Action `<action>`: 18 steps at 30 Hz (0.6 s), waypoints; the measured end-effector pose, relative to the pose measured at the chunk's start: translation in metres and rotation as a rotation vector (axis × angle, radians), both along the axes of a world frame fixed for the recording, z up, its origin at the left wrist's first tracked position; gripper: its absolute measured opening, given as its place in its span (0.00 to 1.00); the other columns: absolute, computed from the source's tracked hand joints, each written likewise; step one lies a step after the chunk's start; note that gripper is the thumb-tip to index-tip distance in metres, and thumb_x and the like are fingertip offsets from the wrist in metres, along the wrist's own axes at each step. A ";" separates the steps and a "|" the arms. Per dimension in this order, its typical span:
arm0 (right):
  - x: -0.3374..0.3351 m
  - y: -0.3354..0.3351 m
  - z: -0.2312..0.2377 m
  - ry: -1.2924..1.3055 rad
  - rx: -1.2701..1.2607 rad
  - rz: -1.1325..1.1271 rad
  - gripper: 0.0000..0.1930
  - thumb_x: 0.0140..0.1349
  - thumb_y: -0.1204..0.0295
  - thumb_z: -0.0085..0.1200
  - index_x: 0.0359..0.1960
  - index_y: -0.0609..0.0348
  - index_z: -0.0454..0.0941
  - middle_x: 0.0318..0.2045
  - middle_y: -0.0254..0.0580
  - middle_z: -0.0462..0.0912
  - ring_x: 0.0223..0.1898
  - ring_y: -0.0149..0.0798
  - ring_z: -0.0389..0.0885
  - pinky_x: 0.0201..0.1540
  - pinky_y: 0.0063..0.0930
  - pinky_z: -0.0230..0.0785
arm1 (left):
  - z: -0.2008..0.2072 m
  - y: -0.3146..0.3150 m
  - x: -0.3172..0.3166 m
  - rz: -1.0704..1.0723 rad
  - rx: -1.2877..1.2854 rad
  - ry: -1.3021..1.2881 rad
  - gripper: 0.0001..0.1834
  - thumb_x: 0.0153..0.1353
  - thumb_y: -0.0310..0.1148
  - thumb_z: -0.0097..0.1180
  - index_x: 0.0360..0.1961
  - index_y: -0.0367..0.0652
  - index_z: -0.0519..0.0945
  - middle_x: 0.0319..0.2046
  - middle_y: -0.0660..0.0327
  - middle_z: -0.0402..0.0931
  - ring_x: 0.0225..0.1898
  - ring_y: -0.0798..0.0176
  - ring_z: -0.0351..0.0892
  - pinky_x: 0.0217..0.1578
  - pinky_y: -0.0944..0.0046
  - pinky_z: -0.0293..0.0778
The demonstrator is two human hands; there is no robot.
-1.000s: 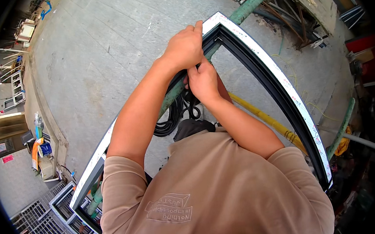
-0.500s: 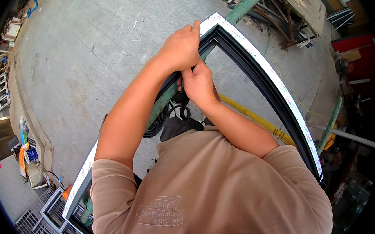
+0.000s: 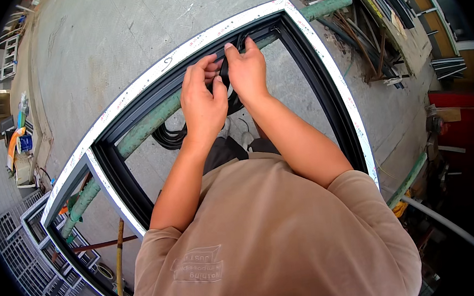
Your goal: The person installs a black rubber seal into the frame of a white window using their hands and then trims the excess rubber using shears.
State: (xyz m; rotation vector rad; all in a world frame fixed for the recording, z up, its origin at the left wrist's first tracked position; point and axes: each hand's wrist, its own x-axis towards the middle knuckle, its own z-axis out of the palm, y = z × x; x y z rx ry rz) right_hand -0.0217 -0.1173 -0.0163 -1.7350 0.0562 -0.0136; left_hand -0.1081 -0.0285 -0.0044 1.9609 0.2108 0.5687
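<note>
A large window frame with white printed film on its face and black inner channels lies in front of me. Near its far right corner both hands are at a black rubber strip. My left hand has its fingers curled round the strip, thumb toward the fingertips. Just to the right, my right hand pinches the strip against the inner channel of the far rail, thumb and forefinger foremost. More of the strip hangs in a loose coil below the frame opening, partly hidden by my left hand.
Green pipes run beneath the frame, one end sticking out at the far right. Metal stock and scraps lie beyond on the right. Grey lattice frames stand at the lower left. A red object is at the right edge.
My left hand has come off the frame's far corner and dropped lower left, now beside my right hand. My right hand has moved up toward the far rail. More of the frame's left side shows.
</note>
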 end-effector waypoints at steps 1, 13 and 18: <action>0.001 0.001 0.001 0.054 0.112 0.023 0.16 0.75 0.69 0.60 0.54 0.73 0.78 0.30 0.54 0.91 0.29 0.47 0.92 0.35 0.40 0.82 | -0.006 -0.004 -0.007 0.032 0.027 0.071 0.24 0.68 0.17 0.60 0.66 0.34 0.81 0.49 0.52 0.82 0.51 0.58 0.86 0.56 0.59 0.84; 0.027 -0.024 0.009 0.261 0.050 0.243 0.29 0.80 0.64 0.60 0.68 0.81 0.69 0.41 0.56 0.91 0.33 0.39 0.92 0.30 0.29 0.80 | -0.035 -0.030 -0.006 0.183 0.150 0.136 0.24 0.79 0.33 0.59 0.73 0.44 0.75 0.58 0.39 0.86 0.58 0.30 0.86 0.57 0.40 0.82; 0.053 -0.080 0.027 0.048 -0.277 0.416 0.21 0.78 0.62 0.61 0.60 0.69 0.85 0.38 0.47 0.96 0.34 0.36 0.96 0.39 0.31 0.85 | -0.027 -0.015 0.006 0.248 0.213 0.156 0.18 0.82 0.36 0.55 0.66 0.41 0.83 0.57 0.40 0.87 0.58 0.33 0.87 0.58 0.42 0.81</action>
